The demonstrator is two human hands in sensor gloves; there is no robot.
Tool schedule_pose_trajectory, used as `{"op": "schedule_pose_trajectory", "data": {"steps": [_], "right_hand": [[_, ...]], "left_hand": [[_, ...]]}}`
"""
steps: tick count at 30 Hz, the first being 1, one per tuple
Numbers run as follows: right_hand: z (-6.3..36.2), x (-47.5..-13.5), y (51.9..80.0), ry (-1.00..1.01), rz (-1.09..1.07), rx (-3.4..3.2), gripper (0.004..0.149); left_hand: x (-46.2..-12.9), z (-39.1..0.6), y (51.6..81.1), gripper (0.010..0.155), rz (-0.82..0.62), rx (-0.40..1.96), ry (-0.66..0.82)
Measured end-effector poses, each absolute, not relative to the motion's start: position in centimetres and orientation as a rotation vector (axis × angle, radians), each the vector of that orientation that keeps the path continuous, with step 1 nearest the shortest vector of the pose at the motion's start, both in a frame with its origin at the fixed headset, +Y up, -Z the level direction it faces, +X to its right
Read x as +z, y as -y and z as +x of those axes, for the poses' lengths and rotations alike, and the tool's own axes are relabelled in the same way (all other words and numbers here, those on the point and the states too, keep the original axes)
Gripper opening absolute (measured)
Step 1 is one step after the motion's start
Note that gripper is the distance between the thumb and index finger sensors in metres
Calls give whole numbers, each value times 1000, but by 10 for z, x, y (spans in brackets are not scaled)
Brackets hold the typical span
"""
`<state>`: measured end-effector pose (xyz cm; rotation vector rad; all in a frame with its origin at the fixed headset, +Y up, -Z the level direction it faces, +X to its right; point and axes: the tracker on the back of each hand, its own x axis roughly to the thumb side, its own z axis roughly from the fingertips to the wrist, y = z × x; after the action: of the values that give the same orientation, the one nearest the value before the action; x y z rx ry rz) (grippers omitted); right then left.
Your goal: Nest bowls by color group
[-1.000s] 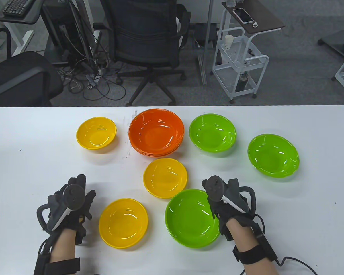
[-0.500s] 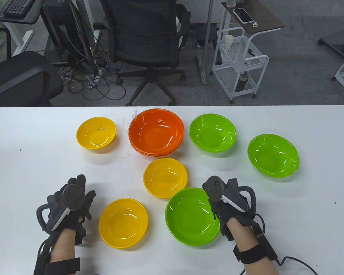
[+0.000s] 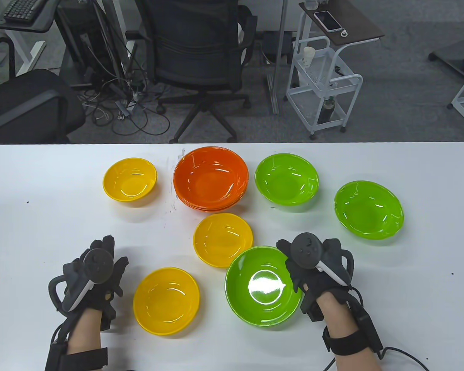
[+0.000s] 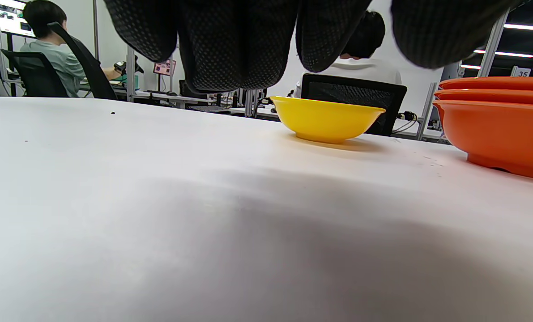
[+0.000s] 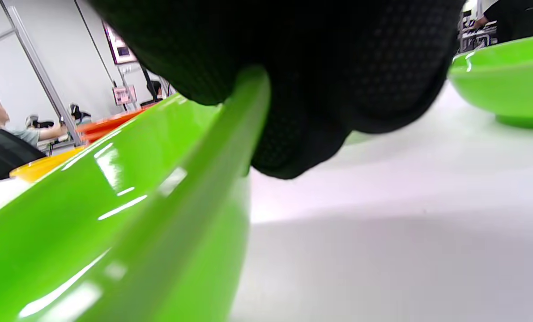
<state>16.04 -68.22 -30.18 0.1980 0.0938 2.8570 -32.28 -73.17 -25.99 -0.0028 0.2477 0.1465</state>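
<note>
My right hand (image 3: 299,266) grips the right rim of the near green bowl (image 3: 261,286) and holds it tilted off the table; the rim also shows in the right wrist view (image 5: 212,147) under my gloved fingers (image 5: 302,80). Two more green bowls stand at the back (image 3: 286,178) and far right (image 3: 368,210). Three yellow bowls stand at back left (image 3: 130,179), middle (image 3: 222,239) and near left (image 3: 166,300). A nested stack of orange bowls (image 3: 211,178) stands at the back centre. My left hand (image 3: 100,262) rests on the table, holding nothing, left of the near yellow bowl.
The white table (image 3: 42,216) ends at its far edge, with office chairs and a white cart (image 3: 321,81) beyond. In the left wrist view a yellow bowl (image 4: 326,118) and the orange stack (image 4: 499,125) stand ahead.
My right hand has moved slightly right and away, lifting and tilting the near green bowl by its rim. My left hand has not moved.
</note>
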Motion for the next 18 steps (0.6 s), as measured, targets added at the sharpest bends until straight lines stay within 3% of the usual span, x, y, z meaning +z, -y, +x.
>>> {"op": "schedule_pose_trajectory", "data": {"steps": [11, 18], "right_hand": [[185, -320, 658, 88, 44, 2640, 53], [195, -348, 652, 270, -206, 2534, 56]], "left_hand": [[-260, -323, 732, 72, 3, 156, -246], [-261, -322, 732, 72, 8, 158, -238]]}}
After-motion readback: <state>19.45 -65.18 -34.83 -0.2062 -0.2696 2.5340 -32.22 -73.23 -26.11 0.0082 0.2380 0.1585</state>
